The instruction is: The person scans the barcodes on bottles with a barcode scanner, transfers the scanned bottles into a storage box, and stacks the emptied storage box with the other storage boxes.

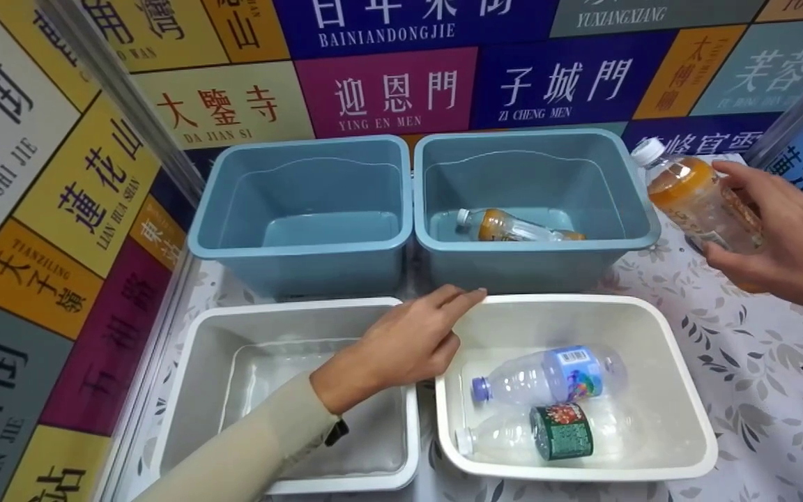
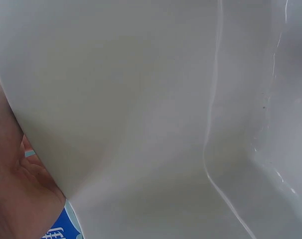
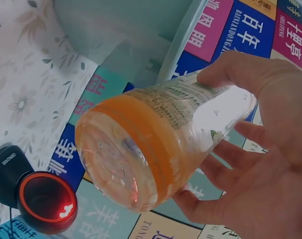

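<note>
My right hand (image 1: 792,230) holds a clear plastic bottle (image 1: 705,199) with an orange band and white cap, tilted beside the right blue bin (image 1: 534,261). In the right wrist view, the thumb and fingers wrap the bottle's side, its base facing the camera. Inside that blue bin lies a similar orange-banded bottle (image 1: 513,226). My left hand (image 1: 408,341), fingers loosely bent, lies over the adjoining rims of the left white bin (image 1: 290,481) and the right white bin (image 1: 680,390). A blue-labelled bottle (image 1: 548,376) and a green-labelled bottle (image 1: 534,432) lie in the right white bin.
Behind the left white bin stands the left blue bin (image 1: 297,261). Colourful panels with place names (image 1: 387,90) wall off the back and left. Leaf-patterned cloth (image 1: 778,390) covers the table. A black device with a red ring (image 3: 46,201) shows in the right wrist view.
</note>
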